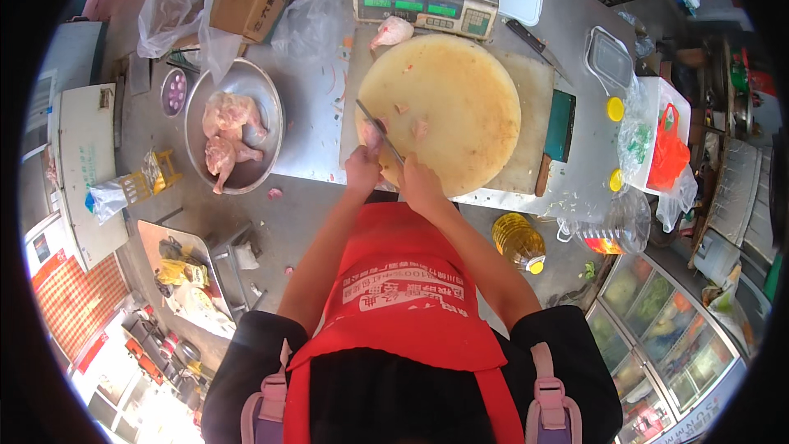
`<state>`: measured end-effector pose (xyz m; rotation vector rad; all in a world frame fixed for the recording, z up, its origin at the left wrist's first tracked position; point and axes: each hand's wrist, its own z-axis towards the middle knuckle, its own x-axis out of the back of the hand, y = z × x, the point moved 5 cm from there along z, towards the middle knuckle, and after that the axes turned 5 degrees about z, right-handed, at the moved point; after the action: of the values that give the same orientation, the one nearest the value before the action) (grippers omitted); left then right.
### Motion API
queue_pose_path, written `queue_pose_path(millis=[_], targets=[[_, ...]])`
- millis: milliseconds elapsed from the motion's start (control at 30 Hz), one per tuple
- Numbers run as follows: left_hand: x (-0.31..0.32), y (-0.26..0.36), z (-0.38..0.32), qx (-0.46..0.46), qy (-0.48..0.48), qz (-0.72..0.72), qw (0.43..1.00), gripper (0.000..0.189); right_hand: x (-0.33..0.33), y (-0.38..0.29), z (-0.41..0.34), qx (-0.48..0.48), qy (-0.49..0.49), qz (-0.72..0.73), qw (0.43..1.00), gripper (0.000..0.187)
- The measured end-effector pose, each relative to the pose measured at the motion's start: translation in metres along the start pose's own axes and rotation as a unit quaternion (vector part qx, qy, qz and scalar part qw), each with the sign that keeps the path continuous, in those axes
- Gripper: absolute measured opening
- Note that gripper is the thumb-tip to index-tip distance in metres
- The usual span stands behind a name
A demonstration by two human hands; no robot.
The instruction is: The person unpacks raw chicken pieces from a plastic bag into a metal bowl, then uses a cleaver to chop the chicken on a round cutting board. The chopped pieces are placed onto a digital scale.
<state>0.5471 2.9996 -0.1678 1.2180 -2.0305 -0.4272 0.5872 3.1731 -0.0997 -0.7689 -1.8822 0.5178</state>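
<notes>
My left hand (363,171) grips the near end of a raw chicken piece (371,135) at the left edge of a round cutting board (474,92). In my right hand (421,185) is the handle of a knife (378,126), seen almost edge-on, its blade slanting up and left against the chicken. The blade's lower side and its exact contact with the meat are hidden. Small meat scraps (420,130) lie on the board right of the blade. A raw chicken leg piece (392,31) rests beyond the board's far left edge, in front of the scale.
A digital scale (425,9) bearing a bowl of meat pieces stands behind the board. Left is a steel basin (276,135) with large raw chicken pieces (231,123). A black-handled knife (536,43) and a teal-bladed tool (560,125) lie right. An oil bottle (518,242) stands below the table edge.
</notes>
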Motion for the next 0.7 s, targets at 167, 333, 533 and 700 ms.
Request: queue_pose_path(millis=[167, 333, 533, 700], targets=[[-0.002, -0.009, 0.012, -0.092, 0.074, 0.107, 0.987, 0.031, -0.003, 0.017, -0.015, -0.002, -0.026, 0.016, 1.0, 0.027], [0.016, -0.017, 0.009, -0.075, 0.075, 0.121, 0.987, 0.031, -0.015, -0.015, 0.04, 0.033, 0.011, 0.036, 0.999, 0.029], [0.079, 0.009, 0.019, -0.197, 0.166, -0.019, 0.966, 0.018, 0.003, 0.005, 0.012, 0.008, 0.025, 0.014, 1.0, 0.029], [0.091, 0.028, 0.042, -0.161, 0.134, 0.117, 0.971, 0.015, 0.018, -0.012, -0.016, 0.041, 0.057, 0.003, 0.997, 0.026]])
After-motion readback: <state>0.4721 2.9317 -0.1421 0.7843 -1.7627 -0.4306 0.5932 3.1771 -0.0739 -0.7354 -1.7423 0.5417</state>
